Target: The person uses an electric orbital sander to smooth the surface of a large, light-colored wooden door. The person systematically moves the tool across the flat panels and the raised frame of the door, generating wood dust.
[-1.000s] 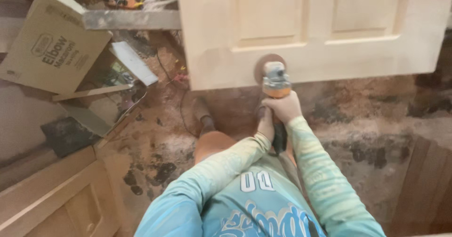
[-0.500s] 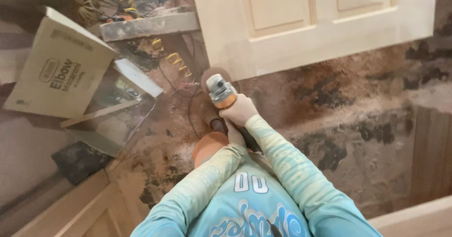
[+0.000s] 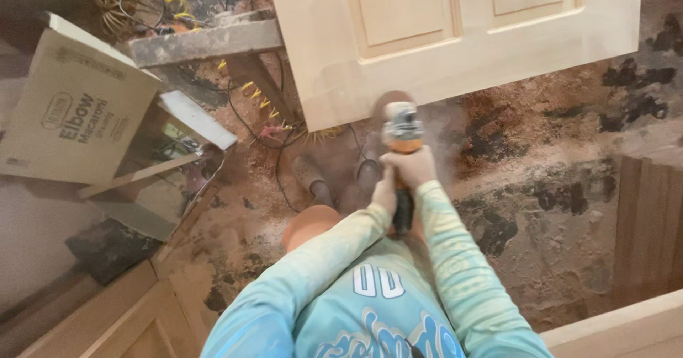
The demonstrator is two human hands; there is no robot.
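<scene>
A pale wooden panelled door (image 3: pixel 455 38) lies flat above the floor, its near edge towards me. Both hands hold a power sander (image 3: pixel 401 132) with a grey head, an orange band and a round brown disc. My right hand (image 3: pixel 413 167) grips its body just behind the head. My left hand (image 3: pixel 385 191) is closed on the dark handle further back. The disc sits at the door's near edge, left of its middle. My long sleeves are light blue-green.
Sawdust covers the dirty floor (image 3: pixel 541 159). An open cardboard box (image 3: pixel 78 109) lies at the left, with a grey plank (image 3: pixel 203 41) and yellow coiled cables (image 3: pixel 256 91) behind it. Wooden door panels lie at bottom left (image 3: pixel 107 315) and bottom right (image 3: pixel 619 326).
The sander was off the door's corner to the left half a second ago; it has swung back right and its disc again meets the door's near edge.
</scene>
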